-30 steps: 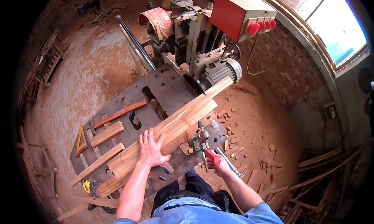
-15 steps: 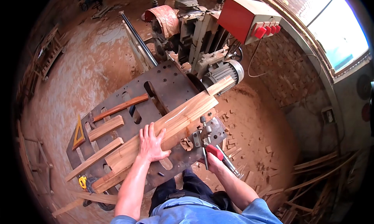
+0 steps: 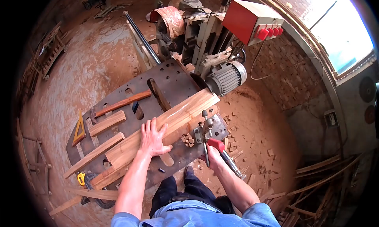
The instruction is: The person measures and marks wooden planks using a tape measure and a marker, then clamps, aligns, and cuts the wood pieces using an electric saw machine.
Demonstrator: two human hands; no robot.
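Observation:
My left hand lies with fingers spread on top of a long wooden board set diagonally across the dark metal machine table. Low at the table's right edge, my right hand is closed at the lever of a toggle clamp, just below its red handle; its fingertips are partly hidden. A second length of wood runs along the board's near side. Small offcut blocks sit by the clamp.
Beyond the board's far end stand a grey motor and a red switch box. A set square, loose wood strips and a yellow tape measure lie to the left. Offcuts and sawdust cover the floor at right.
The narrow piece that stuck out from the board's far end over the motor no longer shows there. My left hand stays flat on the board; my right hand stays at the clamp.

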